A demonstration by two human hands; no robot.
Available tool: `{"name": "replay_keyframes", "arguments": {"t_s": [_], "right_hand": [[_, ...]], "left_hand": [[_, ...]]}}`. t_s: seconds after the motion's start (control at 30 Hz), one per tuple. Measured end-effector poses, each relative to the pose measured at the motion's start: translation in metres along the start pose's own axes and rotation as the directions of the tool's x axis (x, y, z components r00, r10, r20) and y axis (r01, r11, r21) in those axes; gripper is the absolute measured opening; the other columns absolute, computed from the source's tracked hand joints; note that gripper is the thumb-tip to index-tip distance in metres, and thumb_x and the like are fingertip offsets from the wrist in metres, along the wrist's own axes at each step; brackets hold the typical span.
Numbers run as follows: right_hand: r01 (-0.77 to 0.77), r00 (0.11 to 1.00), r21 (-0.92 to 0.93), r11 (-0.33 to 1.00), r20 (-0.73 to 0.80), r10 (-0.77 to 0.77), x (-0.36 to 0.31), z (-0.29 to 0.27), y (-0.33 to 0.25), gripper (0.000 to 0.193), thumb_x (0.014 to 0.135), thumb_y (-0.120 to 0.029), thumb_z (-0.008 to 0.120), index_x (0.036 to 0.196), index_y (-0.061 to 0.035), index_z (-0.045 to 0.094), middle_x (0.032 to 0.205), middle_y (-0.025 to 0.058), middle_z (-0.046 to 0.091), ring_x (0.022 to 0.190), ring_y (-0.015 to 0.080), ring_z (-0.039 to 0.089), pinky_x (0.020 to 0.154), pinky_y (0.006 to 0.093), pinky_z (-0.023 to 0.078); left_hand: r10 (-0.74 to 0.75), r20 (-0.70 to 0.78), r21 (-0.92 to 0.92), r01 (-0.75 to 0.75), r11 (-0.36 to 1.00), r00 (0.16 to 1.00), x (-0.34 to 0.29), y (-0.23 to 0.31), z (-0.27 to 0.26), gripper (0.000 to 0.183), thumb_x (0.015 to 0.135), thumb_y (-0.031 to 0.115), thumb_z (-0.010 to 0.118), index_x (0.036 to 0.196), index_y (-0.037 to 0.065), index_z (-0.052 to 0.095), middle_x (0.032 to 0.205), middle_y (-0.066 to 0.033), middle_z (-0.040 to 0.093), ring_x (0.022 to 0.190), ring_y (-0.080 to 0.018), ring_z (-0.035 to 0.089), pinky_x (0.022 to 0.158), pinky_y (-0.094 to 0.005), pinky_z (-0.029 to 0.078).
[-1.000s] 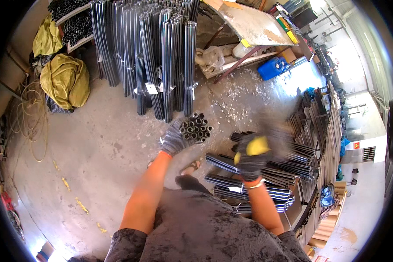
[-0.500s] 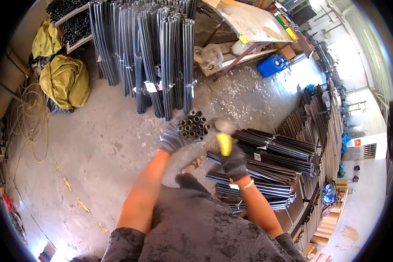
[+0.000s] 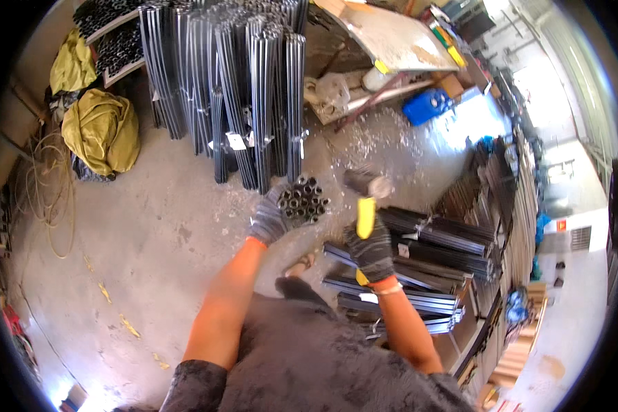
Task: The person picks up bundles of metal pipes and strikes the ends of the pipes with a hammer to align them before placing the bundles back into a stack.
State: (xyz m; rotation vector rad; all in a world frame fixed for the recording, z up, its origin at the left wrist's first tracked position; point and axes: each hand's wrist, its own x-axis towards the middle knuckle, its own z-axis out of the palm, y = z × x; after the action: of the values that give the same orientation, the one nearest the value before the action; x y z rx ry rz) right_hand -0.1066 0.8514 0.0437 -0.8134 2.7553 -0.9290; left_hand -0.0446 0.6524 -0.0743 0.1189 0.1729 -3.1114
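Clasping an upright tube bundle (image 3: 305, 200) from eight o'clock, the gloved left hand (image 3: 268, 220) holds it near the view's centre. The gloved right hand (image 3: 371, 252) grips a yellow-handled hammer (image 3: 366, 217), its head apart from the bundle toward three o'clock. Standing tubes (image 3: 262, 103) rise toward eleven.

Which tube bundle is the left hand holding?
The end-on bundle, tube mouths facing the camera, gripped at its left side by the left hand. The standing bundles are beyond it; the lying bundles are to its right.

Workshop — stacked tube bundles (image 3: 257, 103), hammer (image 3: 366, 211), littered floor (image 3: 384, 147)
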Motion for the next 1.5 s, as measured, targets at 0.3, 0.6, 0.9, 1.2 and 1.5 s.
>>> {"name": "replay_keyframes", "arguments": {"t_s": [0.3,0.6,0.9,1.2,1.5], "right_hand": [[0.127,0.986,0.219,0.967,-0.131,-0.1,0.007,-0.014,-0.003,0.024,0.078,-0.008,0.067,0.098,-0.0026,0.056,0.08,0.0076,0.06,0.071,0.02,0.057,0.067,0.0335,0.048],[0.14,0.984,0.625,0.768,-0.171,-0.041,0.025,-0.068,-0.073,0.012,0.083,-0.002,0.062,0.093,-0.0038,0.056,0.074,0.0037,0.058,0.061,0.011,0.055,0.052,0.0267,0.045],[0.007,0.988,0.163,0.987,0.152,-0.032,0.015,-0.038,-0.061,0.014,0.079,-0.003,0.067,0.09,-0.0041,0.057,0.072,0.0069,0.06,0.061,0.0152,0.057,0.055,0.0279,0.047],[0.188,0.981,-0.218,0.958,0.087,-0.172,-0.021,0.026,0.034,0.018,0.079,-0.005,0.068,0.092,-0.0071,0.057,0.08,0.0026,0.06,0.071,0.0184,0.058,0.063,0.0328,0.048],[0.26,0.954,0.471,0.843,-0.259,-0.15,0.001,-0.019,-0.015,0.014,0.082,-0.005,0.063,0.095,-0.0026,0.059,0.072,0.0036,0.06,0.066,0.0204,0.058,0.062,0.031,0.049]], "left_hand": [[-0.074,0.028,0.051,0.072,0.996,0.997,0.001,0.005,0.019,0.048,0.093,0.037,0.046,0.127,0.003,0.05,0.128,-0.0168,0.053,0.119,-0.0384,0.049,0.099,-0.051,0.041],[0.076,0.073,0.247,-0.092,0.965,0.994,-0.007,0.014,0.003,0.05,0.09,0.038,0.049,0.13,0.007,0.047,0.128,-0.0139,0.053,0.119,-0.0347,0.05,0.102,-0.0472,0.04],[-0.018,-0.058,0.056,0.021,0.998,0.998,0.0,0.017,0.011,0.046,0.092,0.035,0.046,0.127,0.006,0.051,0.125,-0.0132,0.057,0.114,-0.033,0.055,0.094,-0.049,0.046],[0.001,-0.024,0.007,0.0,1.0,1.0,0.005,0.011,0.005,0.043,0.093,0.035,0.044,0.129,0.011,0.05,0.124,-0.0127,0.057,0.11,-0.0331,0.057,0.092,-0.0512,0.047],[0.014,-0.127,0.123,0.002,0.992,0.992,0.005,0.012,0.01,0.051,0.091,0.046,0.042,0.128,0.012,0.052,0.123,-0.0116,0.058,0.108,-0.0328,0.057,0.093,-0.0517,0.045]]}}
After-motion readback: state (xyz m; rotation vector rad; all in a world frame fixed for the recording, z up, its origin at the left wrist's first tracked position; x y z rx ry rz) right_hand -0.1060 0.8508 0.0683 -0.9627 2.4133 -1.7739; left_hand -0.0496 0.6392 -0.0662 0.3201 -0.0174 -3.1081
